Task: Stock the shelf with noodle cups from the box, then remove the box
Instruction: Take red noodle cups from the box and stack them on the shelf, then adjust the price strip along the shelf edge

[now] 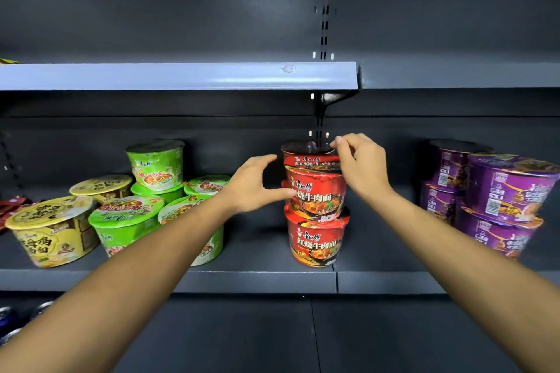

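both hands at the stack of red noodle cups [315,221] on the middle shelf [257,280].

the right hand [363,166] pinches the rim of the top red cup [312,160] with curled fingers and hides its right side. the left hand [254,185] is spread in a wide curve: only its thumb touches the side of the middle red cup [318,197], and the other fingers are just beside the stack, not closed on it. the bottom red cup [315,239] stands near the shelf front. left of the stack are green cups [124,221] and yellow cups [51,230]; the left forearm covers part of one green cup. purple cups [509,185] are stacked at the right, apart from the red ones. blurred cans [9,318] show low at the left.
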